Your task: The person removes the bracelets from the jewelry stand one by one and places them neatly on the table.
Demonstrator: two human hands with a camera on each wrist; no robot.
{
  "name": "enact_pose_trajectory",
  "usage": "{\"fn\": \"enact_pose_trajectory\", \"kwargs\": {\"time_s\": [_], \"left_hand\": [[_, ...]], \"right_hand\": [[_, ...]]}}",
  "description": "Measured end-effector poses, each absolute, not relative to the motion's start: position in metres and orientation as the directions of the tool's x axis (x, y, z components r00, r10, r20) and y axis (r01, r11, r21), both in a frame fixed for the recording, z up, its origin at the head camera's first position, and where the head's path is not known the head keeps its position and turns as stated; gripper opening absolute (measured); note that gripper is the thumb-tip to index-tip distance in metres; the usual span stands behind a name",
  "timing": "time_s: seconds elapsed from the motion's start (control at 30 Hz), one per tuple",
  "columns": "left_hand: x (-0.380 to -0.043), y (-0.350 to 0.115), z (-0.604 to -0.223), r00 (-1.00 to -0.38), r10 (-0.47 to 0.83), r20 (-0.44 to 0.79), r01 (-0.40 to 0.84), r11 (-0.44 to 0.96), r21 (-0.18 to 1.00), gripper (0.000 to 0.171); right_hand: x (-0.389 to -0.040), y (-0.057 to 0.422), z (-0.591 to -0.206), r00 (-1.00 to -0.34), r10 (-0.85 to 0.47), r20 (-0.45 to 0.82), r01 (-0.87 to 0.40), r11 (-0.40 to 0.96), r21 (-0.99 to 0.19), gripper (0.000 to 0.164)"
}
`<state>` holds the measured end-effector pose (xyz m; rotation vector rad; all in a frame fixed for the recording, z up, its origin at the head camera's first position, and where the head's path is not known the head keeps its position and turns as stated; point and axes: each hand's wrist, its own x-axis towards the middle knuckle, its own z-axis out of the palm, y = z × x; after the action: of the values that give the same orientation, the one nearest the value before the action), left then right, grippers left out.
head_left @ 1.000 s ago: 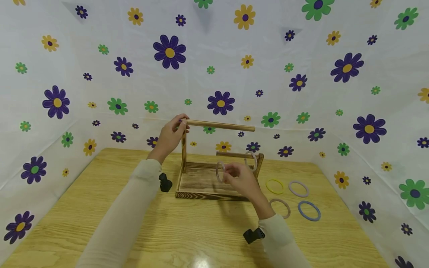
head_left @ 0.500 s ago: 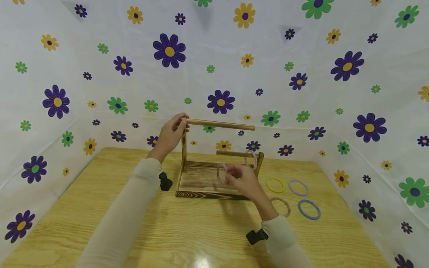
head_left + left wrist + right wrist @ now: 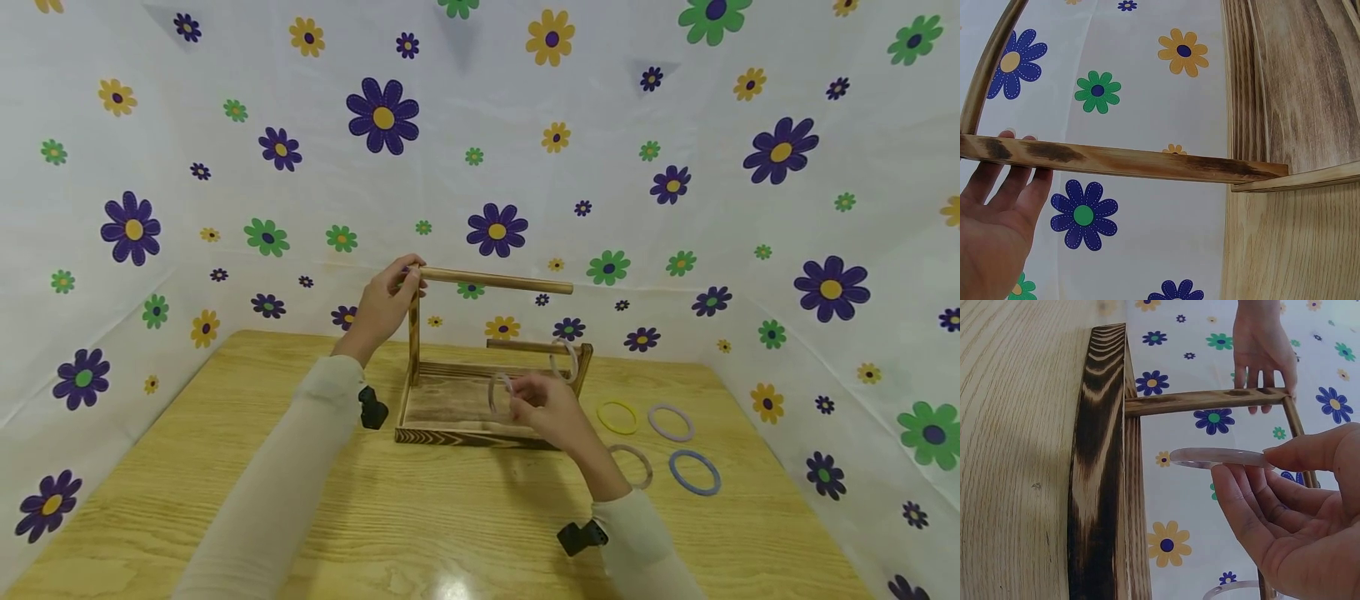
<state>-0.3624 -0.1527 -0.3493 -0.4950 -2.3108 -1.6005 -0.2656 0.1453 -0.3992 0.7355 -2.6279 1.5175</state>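
A wooden bangle stand (image 3: 480, 437) has a tray base, a tall post with a long upper rod, and a short post with a lower rod. High on the tall post, my left hand (image 3: 384, 298) grips the wood near the rod's joint; several of its fingers (image 3: 1034, 194) pass behind the post in the left wrist view. My right hand (image 3: 1297, 512) pinches a pale translucent bangle (image 3: 1219, 454) between thumb and fingers, in front of the tray and below the upper rod. Another pale bangle (image 3: 574, 360) hangs on the lower rod.
Right of the stand, a yellow bangle (image 3: 602, 417), a lilac bangle (image 3: 689, 427), a blue bangle (image 3: 675, 472) and a greyish-brown bangle (image 3: 648, 472), partly behind my right forearm, lie on the wooden table (image 3: 420, 517). Flower-printed cloth (image 3: 450, 183) surrounds the table.
My right hand has shifted slightly right with the bangle, which has turned a little. My left hand keeps its grip on the stand's post.
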Motion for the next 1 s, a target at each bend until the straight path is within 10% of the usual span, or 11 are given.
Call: {"fn": "enact_pose_trajectory", "kwargs": {"time_s": [1.0], "left_hand": [[-0.363, -0.152, -0.350, -0.898, 0.117, 0.423, 0.437, 0.324, 0.839, 0.039]], "right_hand": [[-0.259, 0.158, -0.399, -0.906, -0.385, 0.174, -0.356, 0.473, -0.806, 0.025]]}}
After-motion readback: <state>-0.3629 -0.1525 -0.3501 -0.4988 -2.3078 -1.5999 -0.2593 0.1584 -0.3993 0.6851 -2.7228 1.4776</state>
